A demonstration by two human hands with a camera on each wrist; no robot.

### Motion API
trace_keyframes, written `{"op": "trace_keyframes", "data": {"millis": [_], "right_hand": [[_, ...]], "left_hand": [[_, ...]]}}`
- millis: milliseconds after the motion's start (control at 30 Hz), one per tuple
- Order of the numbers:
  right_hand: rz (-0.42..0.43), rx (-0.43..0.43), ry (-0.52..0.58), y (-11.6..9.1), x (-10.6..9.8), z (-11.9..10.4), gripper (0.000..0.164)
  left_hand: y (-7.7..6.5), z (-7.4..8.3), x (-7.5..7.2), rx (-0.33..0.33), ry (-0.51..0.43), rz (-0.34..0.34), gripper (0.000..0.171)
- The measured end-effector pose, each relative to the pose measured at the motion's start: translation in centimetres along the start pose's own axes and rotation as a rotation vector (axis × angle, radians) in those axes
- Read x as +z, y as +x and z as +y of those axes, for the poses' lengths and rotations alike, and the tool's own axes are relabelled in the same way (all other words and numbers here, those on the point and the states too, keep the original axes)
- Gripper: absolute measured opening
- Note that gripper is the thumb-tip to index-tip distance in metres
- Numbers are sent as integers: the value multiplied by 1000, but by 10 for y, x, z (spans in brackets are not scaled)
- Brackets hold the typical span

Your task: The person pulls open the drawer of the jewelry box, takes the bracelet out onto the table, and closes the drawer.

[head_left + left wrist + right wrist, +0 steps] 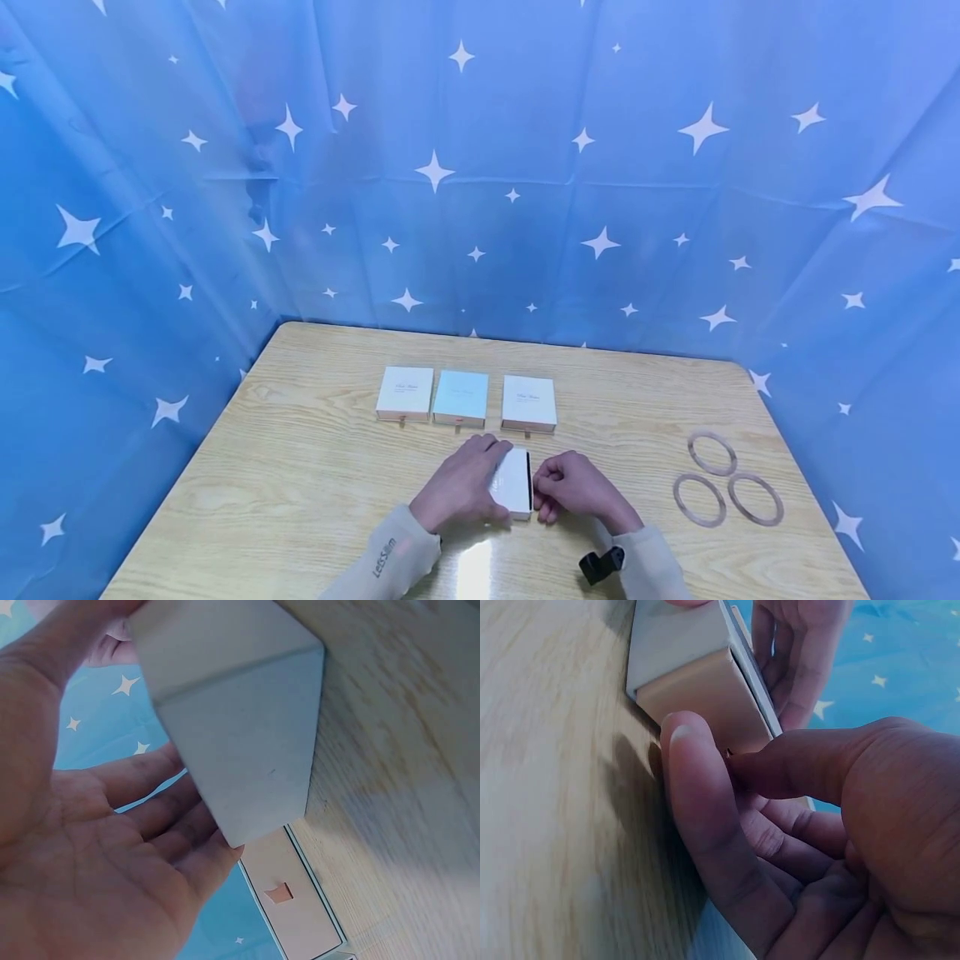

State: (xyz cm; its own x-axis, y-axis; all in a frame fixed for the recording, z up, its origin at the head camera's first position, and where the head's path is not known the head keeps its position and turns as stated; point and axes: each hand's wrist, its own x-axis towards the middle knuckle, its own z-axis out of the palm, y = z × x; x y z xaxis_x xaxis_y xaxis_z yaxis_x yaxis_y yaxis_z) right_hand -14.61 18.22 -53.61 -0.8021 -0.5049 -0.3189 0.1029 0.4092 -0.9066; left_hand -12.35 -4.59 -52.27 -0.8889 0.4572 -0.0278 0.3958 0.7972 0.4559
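A small white drawer box (pixel 512 483) lies on the table in front of me. My left hand (pixel 465 479) holds it from the left, thumb on the near side and fingers at the far side; the left wrist view shows the box's plain end (pixel 240 765) by the palm. At the right end, a peach drawer front (pixel 712 697) sticks out slightly from the sleeve, with a dark gap visible from above. My right hand (pixel 573 483) has its fingers curled there, the thumb and fingers pinching a small pull tab (pixel 730 753), mostly hidden.
Behind the hands stand a white box (pixel 405 390), a light blue box (pixel 461 396) and another white box (pixel 528 402) in a row, pull tabs facing me. Three pale rings (pixel 711 434) lie at the right. A blue starry curtain (pixel 510 225) borders the wooden table (pixel 300 467).
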Motion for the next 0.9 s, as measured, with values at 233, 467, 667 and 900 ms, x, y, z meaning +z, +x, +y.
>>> {"op": "trace_keyframes", "data": {"millis": [233,467,667,900], "right_hand": [[11,3,1,-4,-3,4,19],[18,9,-5,-6,-6,8,19],[5,8,8,-9,-10,9,19],[-3,9,2,-12,-15,12,20]], "left_hand": [[-1,0,-1,-6,1,-1,103],[0,0,-1,-11,-1,-14,104],[0,0,-1,-32,-18,-36,106],[1,0,-2,-29,-11,-36,106]]}}
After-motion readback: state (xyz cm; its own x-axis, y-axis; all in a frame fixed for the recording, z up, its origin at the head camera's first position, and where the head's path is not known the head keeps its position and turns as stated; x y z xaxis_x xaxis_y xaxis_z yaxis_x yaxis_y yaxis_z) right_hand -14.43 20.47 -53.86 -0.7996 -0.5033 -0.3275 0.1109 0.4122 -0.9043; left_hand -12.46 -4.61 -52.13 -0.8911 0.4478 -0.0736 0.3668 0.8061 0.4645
